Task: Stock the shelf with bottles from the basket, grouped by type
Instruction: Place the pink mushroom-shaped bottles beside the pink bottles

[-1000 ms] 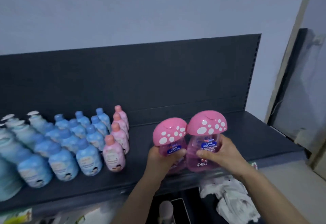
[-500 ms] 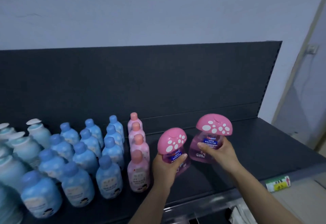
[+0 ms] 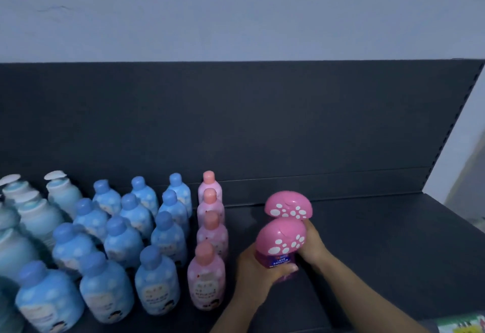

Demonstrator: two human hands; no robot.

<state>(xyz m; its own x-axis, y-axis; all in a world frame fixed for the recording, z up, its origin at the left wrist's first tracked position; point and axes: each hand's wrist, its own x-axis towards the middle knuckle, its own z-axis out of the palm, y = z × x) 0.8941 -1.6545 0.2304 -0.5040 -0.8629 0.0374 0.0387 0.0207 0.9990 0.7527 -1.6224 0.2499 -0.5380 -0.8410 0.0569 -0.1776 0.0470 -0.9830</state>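
Two purple bottles with pink mushroom-shaped spotted caps are over the dark shelf [image 3: 380, 248], one behind the other. My left hand [image 3: 254, 275] grips the near mushroom-cap bottle [image 3: 280, 240] round its body. My right hand [image 3: 312, 243] holds the far mushroom-cap bottle [image 3: 288, 205], whose body is hidden behind the near one. Both stand just right of a row of pink bottles [image 3: 210, 233]. Left of that row stand blue bottles [image 3: 126, 238] in several rows. The basket is out of view.
Pale teal pump bottles [image 3: 31, 209] fill the far left of the shelf. The shelf's dark back panel [image 3: 236, 122] rises behind everything. Bare shelf stretches to the right of my hands up to its right end. A green price tag [image 3: 464, 326] sits on the front edge.
Both hands have moved left and back toward the pink row. The two mushroom-cap bottles, side by side before, now line up one behind the other. The view has tilted up and closer.
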